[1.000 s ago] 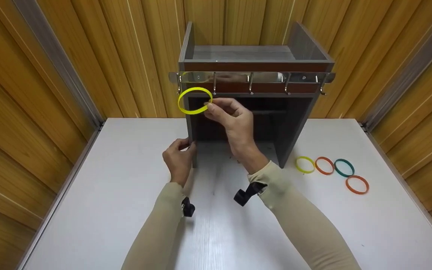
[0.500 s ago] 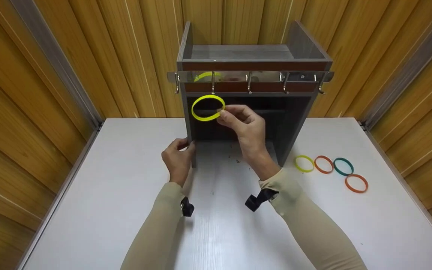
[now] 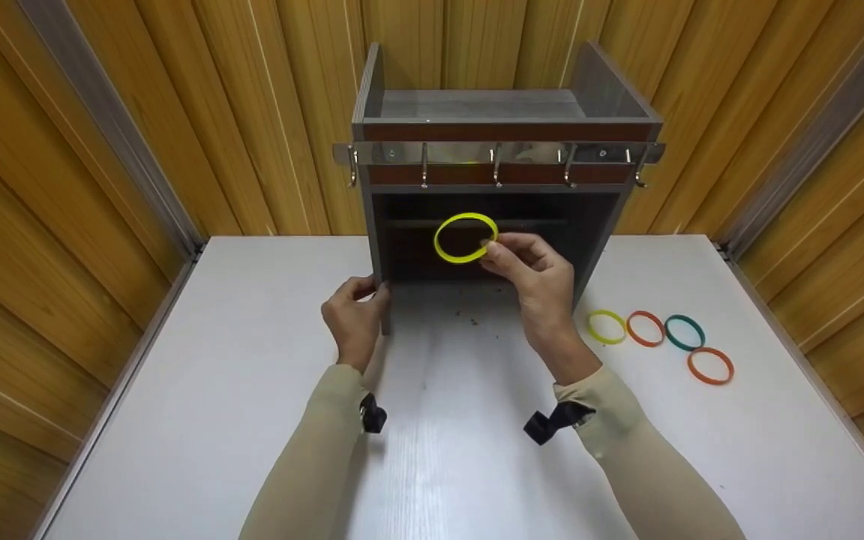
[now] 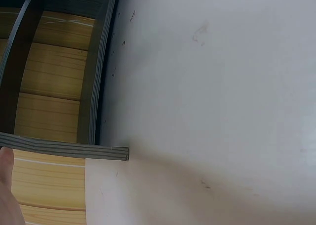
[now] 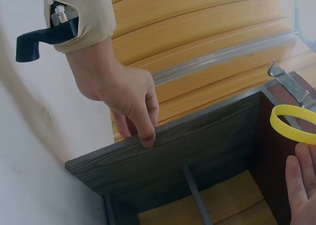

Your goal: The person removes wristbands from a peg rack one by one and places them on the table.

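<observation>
My right hand (image 3: pixel 541 289) pinches a yellow silicone wristband (image 3: pixel 454 259) between thumb and fingers, holding it in front of the dark opening of a grey wooden shelf unit (image 3: pixel 402 120), below its hooks. The right wrist view shows the same wristband (image 5: pixel 291 131) at the right edge, above the fingertips. My left hand (image 3: pixel 353 322) grips the front edge of the unit's left side panel (image 5: pixel 197 128), thumb on the inner face and fingers outside. In the left wrist view only part of that hand (image 4: pixel 7 195) shows beside the panel edge (image 4: pixel 74 149).
A metal rail (image 3: pixel 526 153) with several hooks runs across the unit's front; no bands hang on it. On the white table (image 3: pixel 199 390), right of the unit, lie a yellow wristband (image 3: pixel 608 342), two orange wristbands (image 3: pixel 709 382) and a green wristband (image 3: pixel 691 348). Wood-patterned walls (image 3: pixel 312 112) stand around.
My right hand has moved right and down with the yellow wristband, away from the left end of the hook rail. My left hand has stayed on the side panel.
</observation>
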Demonstrator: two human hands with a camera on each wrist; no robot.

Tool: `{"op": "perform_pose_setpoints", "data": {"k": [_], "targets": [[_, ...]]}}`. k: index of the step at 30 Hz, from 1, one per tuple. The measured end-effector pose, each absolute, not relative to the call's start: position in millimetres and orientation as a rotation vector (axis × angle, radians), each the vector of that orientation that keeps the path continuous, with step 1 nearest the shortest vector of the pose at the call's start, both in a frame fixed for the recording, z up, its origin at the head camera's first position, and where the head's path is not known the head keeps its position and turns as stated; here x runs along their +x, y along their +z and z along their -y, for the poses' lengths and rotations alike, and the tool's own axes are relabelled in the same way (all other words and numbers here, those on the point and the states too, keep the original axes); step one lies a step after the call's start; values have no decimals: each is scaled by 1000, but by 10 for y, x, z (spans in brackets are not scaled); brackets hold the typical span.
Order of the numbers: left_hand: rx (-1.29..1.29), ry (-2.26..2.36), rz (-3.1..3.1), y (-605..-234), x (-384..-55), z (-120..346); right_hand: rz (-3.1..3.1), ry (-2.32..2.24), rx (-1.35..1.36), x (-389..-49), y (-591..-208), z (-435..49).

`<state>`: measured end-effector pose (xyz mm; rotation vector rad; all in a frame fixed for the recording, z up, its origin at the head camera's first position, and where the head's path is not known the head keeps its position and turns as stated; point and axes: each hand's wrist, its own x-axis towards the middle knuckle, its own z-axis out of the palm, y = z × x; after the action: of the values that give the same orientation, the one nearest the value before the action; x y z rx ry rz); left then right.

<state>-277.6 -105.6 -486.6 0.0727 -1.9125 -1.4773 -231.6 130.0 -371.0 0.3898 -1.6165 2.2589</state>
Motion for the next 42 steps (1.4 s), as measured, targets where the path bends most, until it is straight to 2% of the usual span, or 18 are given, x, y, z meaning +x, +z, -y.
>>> {"op": "perform_pose_setpoints", "data": {"k": [27,42], "targets": [[120,-1449,1984,-4828,-2749,1062,1679,2263,-65,-2055,-4177,-2345],[128,-1458,1982,-4825,-2750,1044,1456,2316,-215,-2033,-4423,-2915]]}}
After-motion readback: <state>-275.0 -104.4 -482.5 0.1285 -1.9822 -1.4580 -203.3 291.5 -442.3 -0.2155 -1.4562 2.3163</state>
